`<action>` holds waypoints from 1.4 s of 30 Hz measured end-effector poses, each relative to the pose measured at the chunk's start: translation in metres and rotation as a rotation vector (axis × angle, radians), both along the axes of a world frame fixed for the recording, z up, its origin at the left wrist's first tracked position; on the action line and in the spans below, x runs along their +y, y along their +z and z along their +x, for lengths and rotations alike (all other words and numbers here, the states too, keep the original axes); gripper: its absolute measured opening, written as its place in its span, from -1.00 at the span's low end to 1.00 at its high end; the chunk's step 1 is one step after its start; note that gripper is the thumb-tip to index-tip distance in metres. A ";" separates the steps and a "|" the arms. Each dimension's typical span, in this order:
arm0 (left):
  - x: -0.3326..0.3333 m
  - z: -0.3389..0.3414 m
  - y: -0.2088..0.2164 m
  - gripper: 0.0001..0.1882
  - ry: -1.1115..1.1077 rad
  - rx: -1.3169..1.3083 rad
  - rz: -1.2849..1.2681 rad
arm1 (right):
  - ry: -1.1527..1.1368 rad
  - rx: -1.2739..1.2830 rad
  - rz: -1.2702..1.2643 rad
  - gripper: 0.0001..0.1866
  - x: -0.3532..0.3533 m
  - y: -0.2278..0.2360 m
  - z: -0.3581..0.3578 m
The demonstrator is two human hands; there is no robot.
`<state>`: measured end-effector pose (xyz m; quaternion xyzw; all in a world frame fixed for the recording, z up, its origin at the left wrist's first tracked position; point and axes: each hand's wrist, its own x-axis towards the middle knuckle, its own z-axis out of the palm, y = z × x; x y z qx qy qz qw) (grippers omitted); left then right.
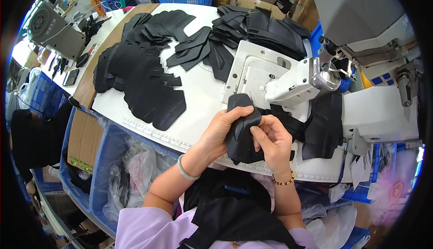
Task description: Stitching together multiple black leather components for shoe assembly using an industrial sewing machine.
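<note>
A black moulded pad point(240, 134) with a raised ridge is held up over the table's front edge. My left hand point(222, 129) grips its left side, thumb across the upper part. My right hand point(273, 141) pinches its right edge between thumb and fingers. Just behind the hands stands the white arm of a sewing machine point(293, 85) on a white bed plate. Black material point(322, 127) lies on the right, beside the machine. Flat black cut pieces with slotted edges point(140, 79) are piled at the left of the white table point(198, 95).
More black pieces point(275, 32) are stacked at the back. A ruler strip point(153, 134) runs along the front edge. Below left, a blue bin point(106, 172) holds clear plastic bags. A large grey machine head point(361, 9) overhangs the right side. Another sewing machine point(52, 30) stands far left.
</note>
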<state>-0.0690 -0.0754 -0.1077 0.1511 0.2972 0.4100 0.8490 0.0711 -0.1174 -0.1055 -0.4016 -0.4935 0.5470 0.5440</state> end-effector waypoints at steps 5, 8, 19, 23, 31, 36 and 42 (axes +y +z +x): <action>-0.003 -0.005 0.005 -0.74 0.159 0.207 0.115 | 0.019 0.043 -0.036 -0.86 0.002 -0.002 0.000; -0.005 -0.007 0.005 -0.74 0.245 0.257 0.186 | 0.009 0.104 -0.025 -0.78 0.004 0.001 -0.005; -0.008 -0.013 0.006 -0.79 0.312 0.337 0.350 | 0.066 0.036 -0.006 -0.62 0.008 0.004 -0.002; -0.010 -0.015 0.009 -0.77 0.324 0.449 0.405 | 0.078 0.030 0.000 -0.61 0.009 0.003 -0.003; -0.011 -0.026 0.010 -0.76 0.353 0.584 0.463 | 0.106 -0.100 0.010 -0.61 0.008 0.003 -0.006; -0.010 -0.031 0.011 -0.77 0.345 0.572 0.457 | 0.023 -0.406 0.208 -0.64 0.009 0.005 -0.011; -0.008 -0.036 0.007 -0.79 0.367 0.483 0.471 | 0.020 -0.403 0.179 -0.67 0.008 0.009 -0.022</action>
